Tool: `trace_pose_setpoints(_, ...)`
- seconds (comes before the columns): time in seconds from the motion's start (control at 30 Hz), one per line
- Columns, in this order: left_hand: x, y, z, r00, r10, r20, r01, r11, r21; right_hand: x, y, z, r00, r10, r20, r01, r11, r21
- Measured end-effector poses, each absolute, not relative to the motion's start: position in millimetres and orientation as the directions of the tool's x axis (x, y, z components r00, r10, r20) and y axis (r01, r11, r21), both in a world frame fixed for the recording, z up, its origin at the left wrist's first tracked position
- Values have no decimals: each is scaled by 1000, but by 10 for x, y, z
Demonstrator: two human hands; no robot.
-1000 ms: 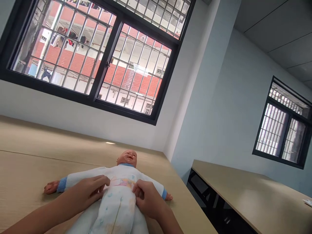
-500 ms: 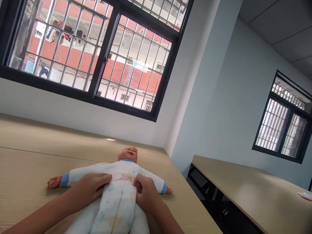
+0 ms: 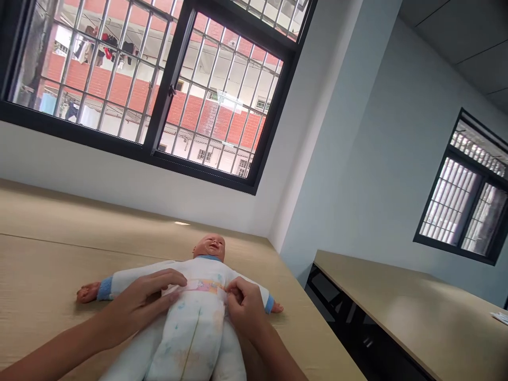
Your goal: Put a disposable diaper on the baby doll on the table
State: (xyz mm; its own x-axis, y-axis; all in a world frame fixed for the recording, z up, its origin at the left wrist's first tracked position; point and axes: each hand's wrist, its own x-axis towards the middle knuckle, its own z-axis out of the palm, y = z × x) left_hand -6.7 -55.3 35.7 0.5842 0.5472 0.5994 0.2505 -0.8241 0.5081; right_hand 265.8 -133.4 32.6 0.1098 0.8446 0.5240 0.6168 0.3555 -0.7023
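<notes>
A baby doll (image 3: 210, 246) lies on its back, arms spread wide, in a white suit with blue cuffs and collar. Round its waist sits a white diaper (image 3: 190, 328) with faint prints, a yellowish line down its front and a coloured band across the top. My left hand (image 3: 148, 296) rests at the diaper's left side, fingers stretched out and thumb apart. At the other end of the band, my right hand (image 3: 246, 304) has thumb and forefinger pinched together on the diaper's edge. The doll's lower legs run out of view at the bottom.
The doll lies on a light wooden table (image 3: 39, 264) against a wall below a barred window (image 3: 222, 106). Beyond a gap at the right stands a second table (image 3: 397, 296), with a white item (image 3: 499, 317) at its far right edge.
My left hand's fingers have straightened and spread from their closer grip at the diaper. My right hand has shifted slightly outward to the right, leaving more of the coloured band showing.
</notes>
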Motion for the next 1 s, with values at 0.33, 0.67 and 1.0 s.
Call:
trace_pose_setpoints(0.33,-9,-575,317,762,442,474,229,-868,441,2483,-1519,480,-125,910,396,622,383,-683)
trace_pose_setpoints(0.67,-12,-661,371,720,515,465,263,-823,504,2535,-1412,412,74,921,383,503,297,-812)
trace_pose_setpoints(1.0,43,-629,320,693,624,362,296,-704,646,2512,-1362,365,104,897,429,601,287,-746)
